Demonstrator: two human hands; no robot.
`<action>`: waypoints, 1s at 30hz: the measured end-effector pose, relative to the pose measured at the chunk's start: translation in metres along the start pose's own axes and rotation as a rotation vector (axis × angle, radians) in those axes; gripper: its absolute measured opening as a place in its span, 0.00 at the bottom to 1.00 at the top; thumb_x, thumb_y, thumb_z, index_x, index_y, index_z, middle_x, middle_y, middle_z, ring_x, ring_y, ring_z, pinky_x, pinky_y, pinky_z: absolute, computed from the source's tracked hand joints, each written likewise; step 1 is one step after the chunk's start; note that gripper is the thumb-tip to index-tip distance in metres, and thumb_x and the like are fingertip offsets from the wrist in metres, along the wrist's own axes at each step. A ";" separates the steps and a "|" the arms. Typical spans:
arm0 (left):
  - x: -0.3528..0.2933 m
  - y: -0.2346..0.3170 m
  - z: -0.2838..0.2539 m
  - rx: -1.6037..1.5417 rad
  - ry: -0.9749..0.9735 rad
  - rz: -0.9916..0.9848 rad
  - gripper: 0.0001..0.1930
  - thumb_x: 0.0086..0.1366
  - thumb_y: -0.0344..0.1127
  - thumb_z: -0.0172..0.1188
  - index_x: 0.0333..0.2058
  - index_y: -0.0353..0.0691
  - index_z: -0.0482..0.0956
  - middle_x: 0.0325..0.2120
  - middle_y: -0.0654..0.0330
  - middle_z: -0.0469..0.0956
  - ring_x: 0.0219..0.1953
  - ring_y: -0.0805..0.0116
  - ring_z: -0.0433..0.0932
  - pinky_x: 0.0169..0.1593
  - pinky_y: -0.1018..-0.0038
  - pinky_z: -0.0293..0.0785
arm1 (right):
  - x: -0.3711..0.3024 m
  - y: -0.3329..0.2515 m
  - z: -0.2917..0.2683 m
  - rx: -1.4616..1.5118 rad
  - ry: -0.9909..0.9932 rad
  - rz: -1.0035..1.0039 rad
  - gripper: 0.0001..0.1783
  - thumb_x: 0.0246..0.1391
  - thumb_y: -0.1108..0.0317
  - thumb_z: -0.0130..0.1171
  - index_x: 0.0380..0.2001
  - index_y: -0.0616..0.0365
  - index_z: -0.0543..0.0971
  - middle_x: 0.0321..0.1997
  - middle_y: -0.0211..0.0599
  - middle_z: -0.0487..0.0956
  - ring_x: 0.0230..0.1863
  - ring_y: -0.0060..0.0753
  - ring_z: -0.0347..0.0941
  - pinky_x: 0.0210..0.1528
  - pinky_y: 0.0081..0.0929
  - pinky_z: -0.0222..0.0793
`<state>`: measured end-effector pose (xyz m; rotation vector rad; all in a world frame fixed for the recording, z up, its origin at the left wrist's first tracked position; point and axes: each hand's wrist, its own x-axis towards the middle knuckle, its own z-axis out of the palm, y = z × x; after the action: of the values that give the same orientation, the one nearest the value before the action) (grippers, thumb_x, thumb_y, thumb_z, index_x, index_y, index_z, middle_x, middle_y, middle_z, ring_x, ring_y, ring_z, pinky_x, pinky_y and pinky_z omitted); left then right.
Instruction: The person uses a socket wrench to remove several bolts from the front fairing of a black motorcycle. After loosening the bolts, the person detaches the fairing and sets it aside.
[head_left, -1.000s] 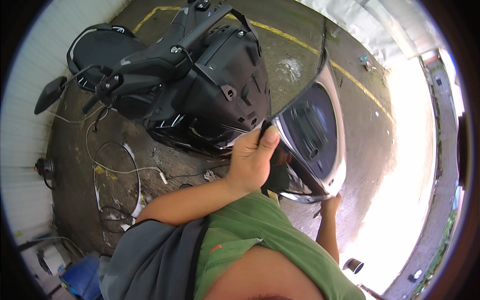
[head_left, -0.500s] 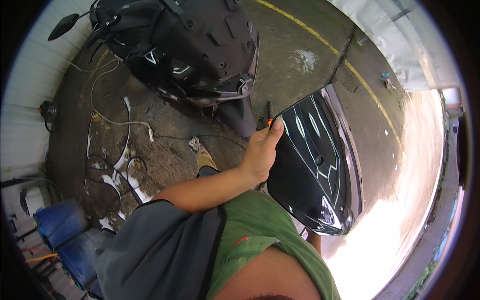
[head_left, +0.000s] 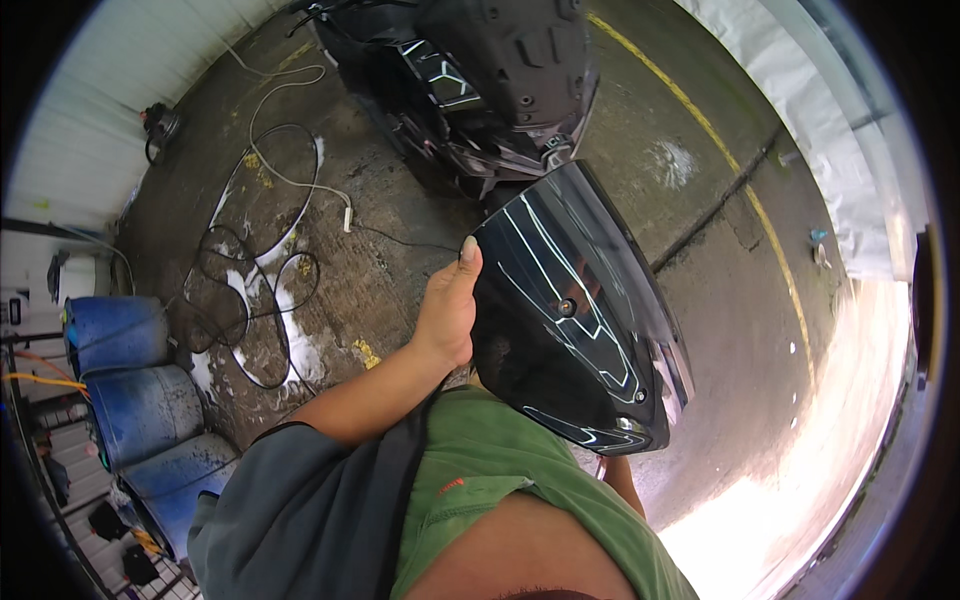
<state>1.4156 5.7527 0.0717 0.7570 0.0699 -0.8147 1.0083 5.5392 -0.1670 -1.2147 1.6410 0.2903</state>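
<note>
A large glossy black scooter body panel (head_left: 560, 300) hangs tilted in front of me, with a screw hole near its middle. My left hand (head_left: 447, 310) is closed on its left edge, thumb on the front face and fingers hidden behind it. Only the wrist and forearm of my right hand (head_left: 622, 482) show, coming up under the panel's lower end. The panel hides its fingers, so their grip cannot be made out. Just beyond the panel's top stands a dark scooter (head_left: 490, 90), which the panel's upper end overlaps in view.
A black cable (head_left: 210, 240) lies looped on the stained concrete floor at left, joined by a pale cord (head_left: 275, 175) with a white connector (head_left: 348, 220). Several blue barrels (head_left: 145, 410) stand at the lower left. White sheeting (head_left: 780, 130) lines the right side, beyond a yellow floor line (head_left: 745, 185).
My view has shifted, bringing the barrels further into sight. The panel and my left hand now appear further left, with the panel's face turned differently. An orange-and-black object beside my thumb is no longer visible.
</note>
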 end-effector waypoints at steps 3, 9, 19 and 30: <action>-0.022 0.020 -0.029 -0.056 0.033 0.066 0.29 0.74 0.54 0.43 0.59 0.33 0.67 0.54 0.50 0.75 0.53 0.55 0.77 0.59 0.58 0.74 | 0.004 -0.042 0.024 -0.088 -0.055 -0.103 0.10 0.55 0.65 0.56 0.38 0.56 0.77 0.28 0.38 0.76 0.23 0.34 0.72 0.25 0.33 0.67; -0.083 0.075 -0.100 -0.217 0.132 0.278 0.25 0.74 0.52 0.47 0.52 0.33 0.75 0.49 0.56 0.79 0.50 0.66 0.78 0.56 0.68 0.74 | -0.010 -0.121 0.092 -0.335 -0.151 -0.275 0.08 0.54 0.65 0.56 0.35 0.55 0.77 0.27 0.37 0.75 0.22 0.35 0.71 0.23 0.34 0.66; -0.195 0.212 -0.247 -0.283 0.348 0.659 0.27 0.74 0.54 0.46 0.56 0.34 0.70 0.50 0.54 0.78 0.49 0.60 0.79 0.56 0.61 0.76 | -0.041 -0.163 0.282 -0.979 -0.359 -0.497 0.05 0.54 0.66 0.55 0.31 0.53 0.78 0.23 0.37 0.74 0.19 0.36 0.69 0.20 0.36 0.64; -0.281 0.342 -0.380 -0.360 0.892 1.039 0.33 0.72 0.61 0.43 0.60 0.37 0.66 0.57 0.51 0.72 0.56 0.52 0.74 0.62 0.53 0.69 | -0.094 -0.262 0.495 -0.874 -0.514 -0.418 0.07 0.57 0.70 0.50 0.27 0.58 0.74 0.15 0.37 0.64 0.10 0.33 0.61 0.11 0.34 0.52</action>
<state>1.5358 6.3235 0.0844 0.6408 0.5541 0.5513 1.5050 5.8103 -0.2161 -1.8820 0.7684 1.0230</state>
